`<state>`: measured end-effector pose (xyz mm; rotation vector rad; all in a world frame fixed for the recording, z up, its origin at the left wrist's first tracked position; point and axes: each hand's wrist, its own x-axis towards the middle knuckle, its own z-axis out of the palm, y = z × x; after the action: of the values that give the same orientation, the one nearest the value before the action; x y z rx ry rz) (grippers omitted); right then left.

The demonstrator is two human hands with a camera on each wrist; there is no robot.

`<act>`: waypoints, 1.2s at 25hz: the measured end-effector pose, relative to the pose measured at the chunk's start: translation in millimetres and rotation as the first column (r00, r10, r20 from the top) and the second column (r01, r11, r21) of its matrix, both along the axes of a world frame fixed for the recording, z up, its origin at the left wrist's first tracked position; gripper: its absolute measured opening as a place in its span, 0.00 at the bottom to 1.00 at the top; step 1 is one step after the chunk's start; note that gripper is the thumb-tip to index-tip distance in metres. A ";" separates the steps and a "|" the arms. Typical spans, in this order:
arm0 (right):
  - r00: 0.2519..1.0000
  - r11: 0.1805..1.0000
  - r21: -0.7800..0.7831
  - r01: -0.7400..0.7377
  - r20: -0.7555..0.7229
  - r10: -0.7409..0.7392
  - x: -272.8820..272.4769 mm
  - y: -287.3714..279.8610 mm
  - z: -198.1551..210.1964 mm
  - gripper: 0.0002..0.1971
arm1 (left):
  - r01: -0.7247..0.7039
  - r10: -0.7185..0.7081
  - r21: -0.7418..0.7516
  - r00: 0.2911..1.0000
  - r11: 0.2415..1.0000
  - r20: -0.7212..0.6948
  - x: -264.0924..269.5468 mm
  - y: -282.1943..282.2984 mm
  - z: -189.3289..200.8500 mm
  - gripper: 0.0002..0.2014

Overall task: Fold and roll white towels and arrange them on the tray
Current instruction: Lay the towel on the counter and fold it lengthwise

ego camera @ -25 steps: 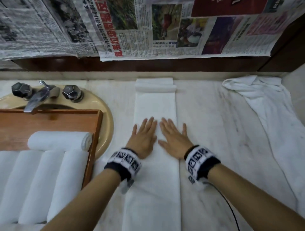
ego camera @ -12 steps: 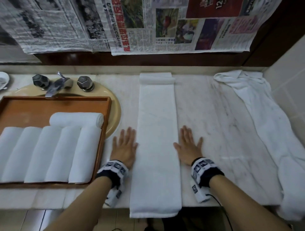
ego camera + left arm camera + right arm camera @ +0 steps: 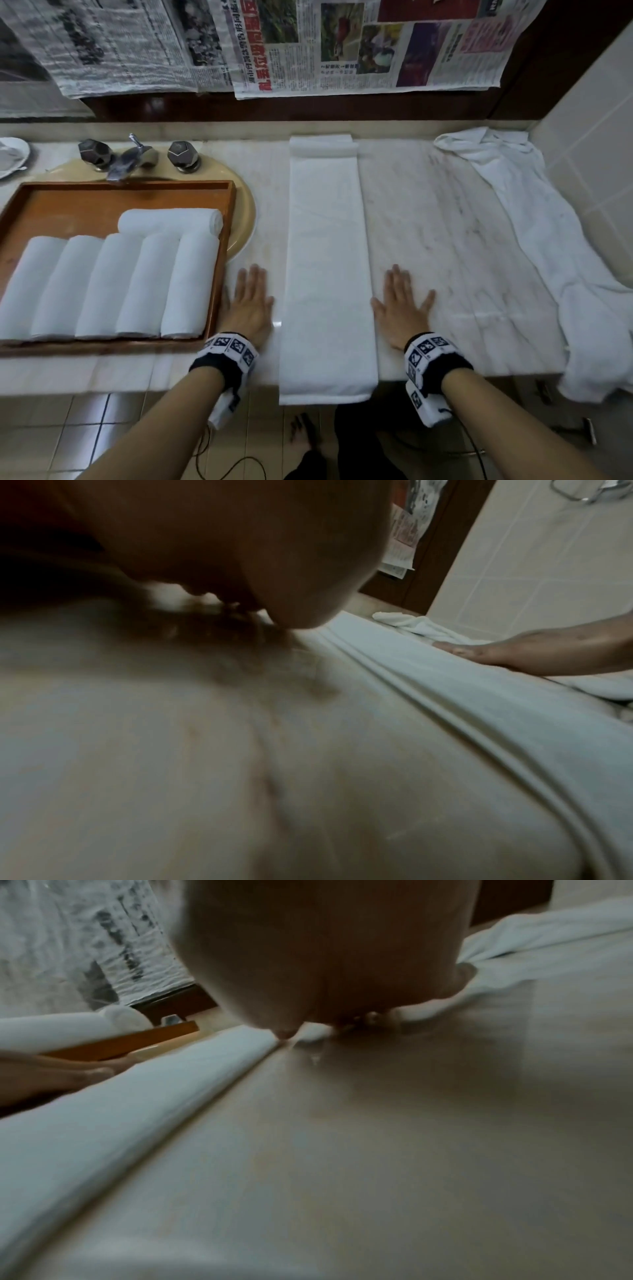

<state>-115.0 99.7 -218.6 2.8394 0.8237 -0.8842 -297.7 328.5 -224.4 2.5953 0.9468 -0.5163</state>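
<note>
Head view: from above, facing forward and down over the bench (image 3: 445, 240), far enough back to take in the left grip (image 3: 250, 305), right grip (image 3: 402, 308), the folded towel (image 3: 327, 274) between them, the tray (image 3: 219, 260) left of the left grip and the newspaper (image 3: 342, 44) beyond.

Left wrist view: very near the bench, low, under the left grip (image 3: 240, 547), facing forward and rightward across the towel (image 3: 479, 696) to the right grip (image 3: 548, 653).

Right wrist view: equally low and near, under the right grip (image 3: 325, 947), facing forward and leftward across the towel (image 3: 137, 1110) to the left grip (image 3: 51, 1077) and tray (image 3: 120, 1042).

Shared by all three: towel strip, bench.
</note>
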 end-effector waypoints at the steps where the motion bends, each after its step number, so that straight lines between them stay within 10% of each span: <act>1: 1.000 1.000 -0.002 0.019 0.006 -0.019 -4.1 -0.6 3.3 0.34 | -0.042 0.042 -0.005 0.999 0.999 0.022 -0.1 -1.8 2.7 0.30; 6: 0.934 0.928 0.114 -0.355 -0.004 0.358 -62.9 25.1 0.2 0.33 | 0.296 -0.288 -0.031 0.945 0.955 0.155 17.3 -71.4 -5.1 0.33; 11: 0.999 0.999 0.016 -0.052 0.019 0.051 -36.1 0.2 1.6 0.35 | 0.029 -0.030 0.024 0.998 0.999 0.047 -9.3 -27.5 -0.5 0.29; 16: 0.976 0.973 0.084 -0.214 -0.022 0.217 -56.3 9.5 6.0 0.34 | 0.290 -0.281 -0.062 0.952 0.955 0.118 3.2 -57.4 4.6 0.35; 26: 0.965 0.965 0.006 -0.261 -0.009 0.261 18.8 81.1 28.3 0.34 | 0.243 -0.244 -0.034 0.969 0.969 -0.035 96.2 -13.1 29.2 0.31; 30: 0.922 0.920 0.060 -0.387 0.002 0.387 -21.9 43.8 12.6 0.34 | 0.375 -0.373 -0.018 0.926 0.927 0.059 41.4 -47.7 14.8 0.30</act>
<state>-136.9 143.6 -206.0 2.5742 1.3714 -0.8248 -256.3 280.9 -209.6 2.7582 0.4174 -0.5432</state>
